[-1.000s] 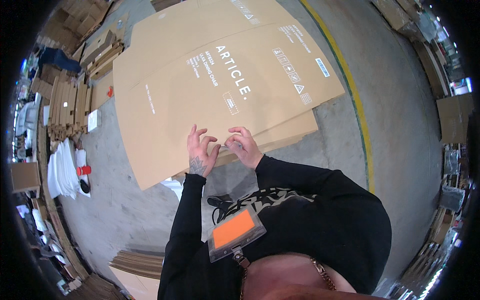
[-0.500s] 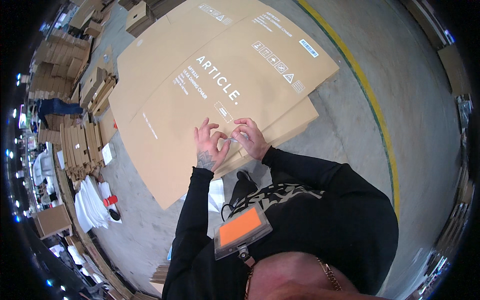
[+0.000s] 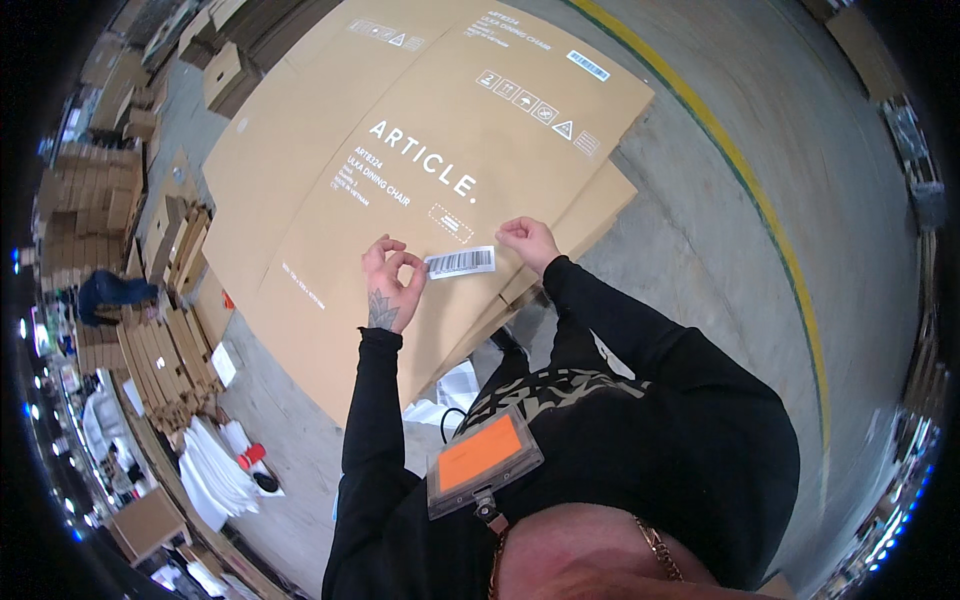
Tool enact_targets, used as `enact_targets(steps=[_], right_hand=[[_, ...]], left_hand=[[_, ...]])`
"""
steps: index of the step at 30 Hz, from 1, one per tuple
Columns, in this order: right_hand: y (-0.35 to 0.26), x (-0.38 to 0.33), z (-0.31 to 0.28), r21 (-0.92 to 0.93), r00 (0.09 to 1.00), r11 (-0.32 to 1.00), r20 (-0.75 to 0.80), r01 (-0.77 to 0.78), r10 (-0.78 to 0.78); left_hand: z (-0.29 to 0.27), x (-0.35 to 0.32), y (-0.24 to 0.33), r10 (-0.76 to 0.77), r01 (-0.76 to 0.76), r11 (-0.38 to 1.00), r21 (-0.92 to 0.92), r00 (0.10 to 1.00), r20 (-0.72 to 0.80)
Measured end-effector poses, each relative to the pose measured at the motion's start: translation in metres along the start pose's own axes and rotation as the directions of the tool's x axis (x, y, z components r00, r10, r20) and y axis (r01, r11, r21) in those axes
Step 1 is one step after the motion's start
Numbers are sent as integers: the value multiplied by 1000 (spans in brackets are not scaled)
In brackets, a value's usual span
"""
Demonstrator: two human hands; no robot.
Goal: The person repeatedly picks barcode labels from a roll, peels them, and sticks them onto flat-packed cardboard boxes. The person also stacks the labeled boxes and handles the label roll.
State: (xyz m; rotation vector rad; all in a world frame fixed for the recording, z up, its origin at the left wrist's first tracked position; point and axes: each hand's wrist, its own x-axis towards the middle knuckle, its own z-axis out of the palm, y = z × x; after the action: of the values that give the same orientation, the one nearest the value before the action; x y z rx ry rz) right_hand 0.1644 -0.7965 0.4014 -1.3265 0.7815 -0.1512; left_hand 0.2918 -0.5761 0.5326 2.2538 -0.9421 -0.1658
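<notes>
A white barcode label (image 3: 460, 263) stretches over the flat brown cardboard carton (image 3: 330, 235). My left hand (image 3: 393, 285) pinches the label's left end between thumb and forefinger, its other fingers curled loosely. Just past the label's upper right corner is my right hand (image 3: 530, 243), thumb and forefinger pressed together; whether anything thin is between them I cannot make out. White printing and symbols cover the carton, and a blue-and-white barcode sticker (image 3: 588, 66) is on its far right part. More flat cardboard (image 3: 600, 205) lies beneath.
A yellow floor line (image 3: 735, 150) curves along the right. To the left are stacked flat cartons (image 3: 165, 345), white sheets (image 3: 215, 478) and a red roll (image 3: 251, 456). A person in dark clothes (image 3: 115, 295) bends at the far left. White paper (image 3: 455, 390) lies near my feet.
My hands have moved apart, the left going leftward and the right rightward and up. The label, earlier mostly hidden between my fingers, now shows its barcode face. The carton sits higher in view.
</notes>
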Motion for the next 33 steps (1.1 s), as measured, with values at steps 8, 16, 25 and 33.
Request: enact_targets(steps=[8,16,25,33], right_hand=[[9,-27,35,132,986,978,63,-161,154],[6,-15,47,158,988,975,26,-155,153],[55,16,59,183,992,975,5,-128,129],[165,49,117,25,920,978,-336,-205,202]], left_hand=[[-27,12,-28,51,-46,994,-101,998,48],[-29,25,-42,52,-34,991,-133,990,133],[14,43,-109,-102,144,976,-164,965,240],[129,86,-241,-340,322,940,110,869,359]])
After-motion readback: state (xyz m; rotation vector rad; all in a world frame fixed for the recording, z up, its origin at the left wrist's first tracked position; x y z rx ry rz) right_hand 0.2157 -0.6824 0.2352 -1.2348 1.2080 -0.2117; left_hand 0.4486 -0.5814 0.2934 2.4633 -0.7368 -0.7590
